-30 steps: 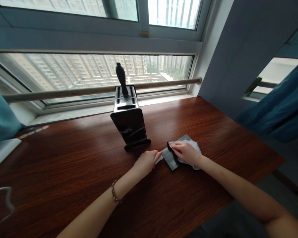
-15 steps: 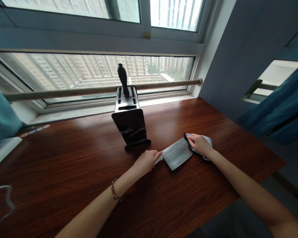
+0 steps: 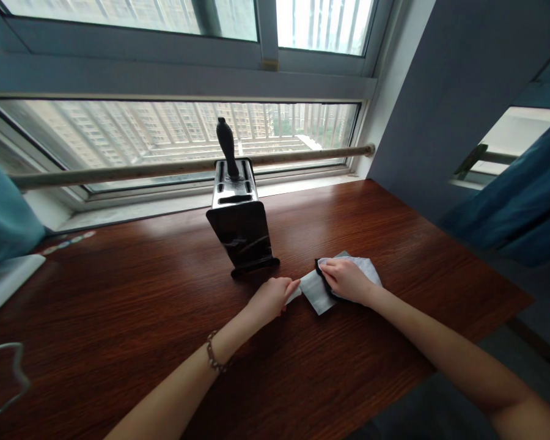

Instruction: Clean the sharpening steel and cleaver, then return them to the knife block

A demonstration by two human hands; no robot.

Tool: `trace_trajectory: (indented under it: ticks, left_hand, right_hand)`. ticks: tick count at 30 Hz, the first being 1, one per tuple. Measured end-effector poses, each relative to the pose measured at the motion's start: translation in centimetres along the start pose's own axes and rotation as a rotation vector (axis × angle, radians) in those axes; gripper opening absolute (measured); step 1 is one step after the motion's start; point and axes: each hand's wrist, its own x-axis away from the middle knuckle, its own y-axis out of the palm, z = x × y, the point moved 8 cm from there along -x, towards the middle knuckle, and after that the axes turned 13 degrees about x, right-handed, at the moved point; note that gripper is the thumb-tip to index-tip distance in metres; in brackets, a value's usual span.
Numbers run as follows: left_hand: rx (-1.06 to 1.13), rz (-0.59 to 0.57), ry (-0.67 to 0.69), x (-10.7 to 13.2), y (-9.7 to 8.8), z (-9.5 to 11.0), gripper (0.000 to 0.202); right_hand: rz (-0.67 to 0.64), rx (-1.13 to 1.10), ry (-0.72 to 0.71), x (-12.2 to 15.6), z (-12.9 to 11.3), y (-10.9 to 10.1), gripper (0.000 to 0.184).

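Note:
My left hand [image 3: 269, 299] is closed around the pale handle of a cleaver [image 3: 315, 293], whose broad grey blade lies flat, low over the table. Pressed on the blade is a whitish cloth with a black edge [image 3: 367, 269], gripped under the bent fingers of my right hand [image 3: 347, 281]. The cloth covers the middle and far part of the blade; only its part near the handle and a far corner show. Just beyond my left hand stands a black knife block [image 3: 242, 238] with slots in its top, and a dark-handled tool [image 3: 227, 146] sticks up from it.
The brown wooden table [image 3: 142, 330] reaches to the window sill, where a rail [image 3: 165, 169] runs across. At left lie a white flat object [image 3: 11, 284] and a white cable [image 3: 16, 366]. Blue curtains [image 3: 508, 195] hang at right.
My right hand has slid the cloth leftward along the blade, closer to the handle. My left hand and the cleaver have stayed in place.

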Motion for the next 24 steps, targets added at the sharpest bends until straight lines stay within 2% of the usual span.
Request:
trace_trajectory:
  ticks: [7,10,16,24]
  left_hand:
    - [0.01,0.004,0.015,0.2,-0.2,0.3,0.061]
    - [0.011,0.004,0.027,0.2,-0.2,0.5,0.062]
    - [-0.003,0.019,0.008,0.0,-0.1,0.1,0.063]
    - [-0.016,0.025,0.028,-0.1,-0.1,0.0,0.059]
  right_hand:
    - [0.02,-0.064,-0.164,-1.1,-4.5,-0.5,0.023]
    - [0.034,-0.076,-0.188,-1.3,-5.6,-0.6,0.022]
    - [0.029,-0.113,-0.174,-1.2,-5.1,-0.4,0.028]
    - [-0.038,-0.076,-0.106,-1.1,-2.7,0.0,0.032]
